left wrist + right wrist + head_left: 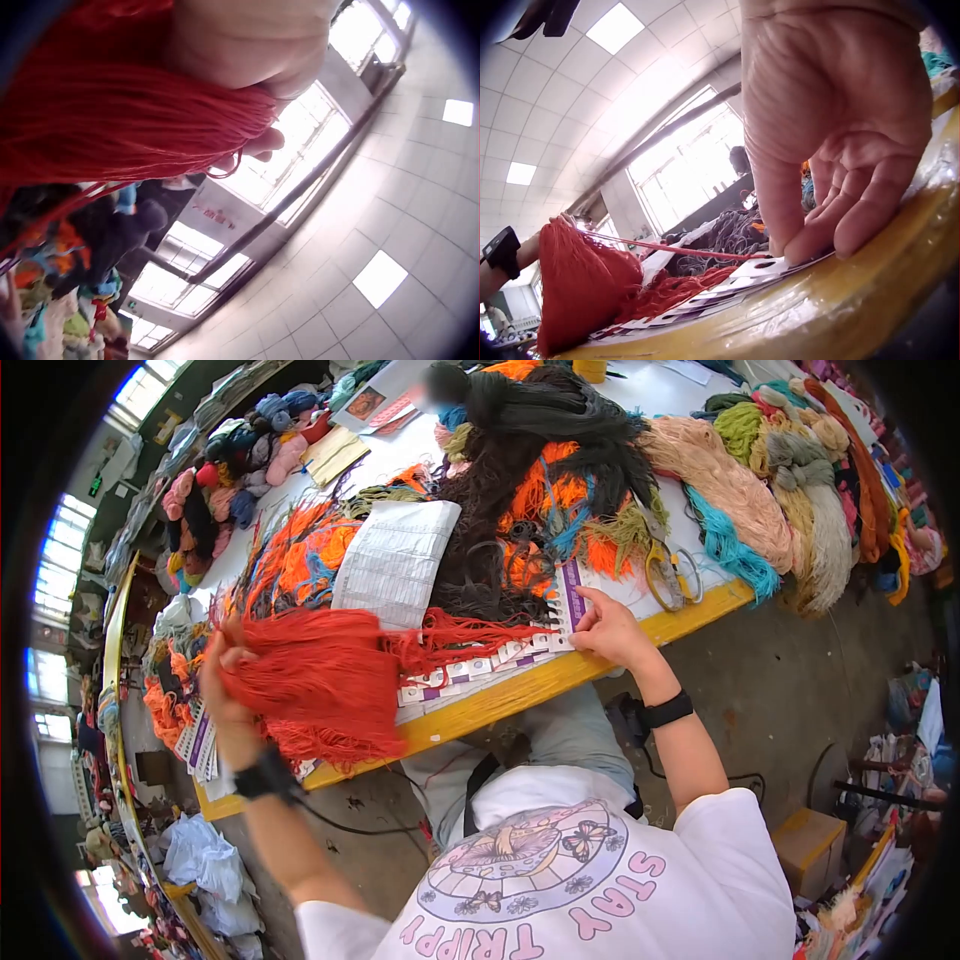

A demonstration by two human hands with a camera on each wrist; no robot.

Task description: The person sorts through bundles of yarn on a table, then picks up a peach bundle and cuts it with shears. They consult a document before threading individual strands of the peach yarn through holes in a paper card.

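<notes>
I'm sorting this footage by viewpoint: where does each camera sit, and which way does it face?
Head: worn on the head, facing forward and down at the table; the left hand, right hand, forearms and shirt show.
Left wrist: on that wrist, facing the red yarn, with windows and ceiling beyond; part of the left hand shows.
Right wrist: on that wrist, facing the fingertips at the card; the right hand and left forearm show.
Shared: both wrist views show red yarn, windows and ceiling.
</notes>
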